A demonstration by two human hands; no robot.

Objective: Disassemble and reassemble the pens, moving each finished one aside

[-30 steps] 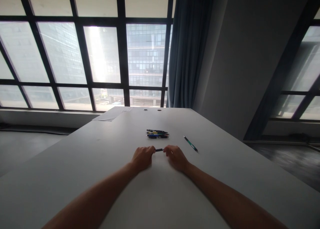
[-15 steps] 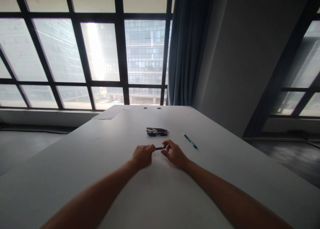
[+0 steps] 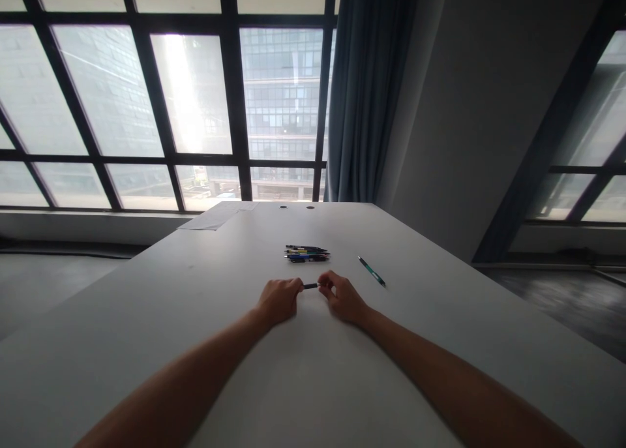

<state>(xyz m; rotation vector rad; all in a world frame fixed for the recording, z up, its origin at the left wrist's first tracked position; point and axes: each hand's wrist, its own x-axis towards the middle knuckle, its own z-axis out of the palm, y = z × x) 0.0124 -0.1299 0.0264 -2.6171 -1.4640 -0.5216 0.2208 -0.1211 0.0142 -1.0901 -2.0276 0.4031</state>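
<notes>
A slim dark pen (image 3: pixel 310 286) is held nearly level in the gap between the fingers of the two hands, just above or against the white table (image 3: pixel 303 383); which of the two cannot be told. Its left end is gripped by the left hand (image 3: pixel 280 300), whose fingers are closed around it, the knuckles turned upward. At its right end the thumb and forefinger of the right hand (image 3: pixel 343 299) are curled toward each other, with the fingertips brought to the pen's end; whether they are pressed firmly onto it cannot be made out. Only the middle stretch of the pen is left uncovered by the fingers. Just beyond the fingertips, a bundle of pens (image 3: pixel 306 253) is laid crosswise, with black, blue and yellow parts to be seen among them. To the right of the right fingers and slightly farther off, a single green pen (image 3: pixel 372 271) is set down at a slant, its nearer end pointed to the right; it is touched by neither hand. Well beyond the left fingers, a pale sheet (image 3: pixel 210 220) is spread at the table's far left corner, and farther still past the fingers a window (image 3: pixel 278 96) is flanked by a blue curtain (image 3: pixel 364 96).
</notes>
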